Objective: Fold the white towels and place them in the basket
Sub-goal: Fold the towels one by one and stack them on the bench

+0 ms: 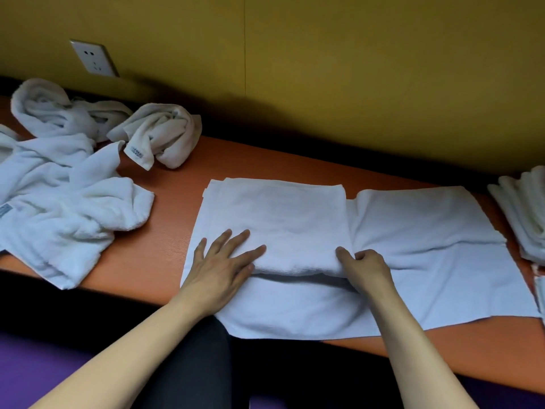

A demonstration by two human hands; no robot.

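A white towel [413, 246] lies spread on the orange table [165, 246], its left part folded over into a thicker layer [280, 219]. My left hand [224, 261] presses flat on the folded layer's near left corner, fingers straight. My right hand [362, 267] pinches the near right edge of the folded layer, fingers curled round it. Several unfolded white towels [65, 202] lie crumpled at the left, and one twisted towel [162, 134] sits behind them. No basket is in view.
A stack of folded white towels [525, 219] sits at the right edge of the table. A yellow wall with a power socket [94, 59] runs behind the table. My dark-clad leg [188, 370] and a purple seat [29, 367] are below the near table edge.
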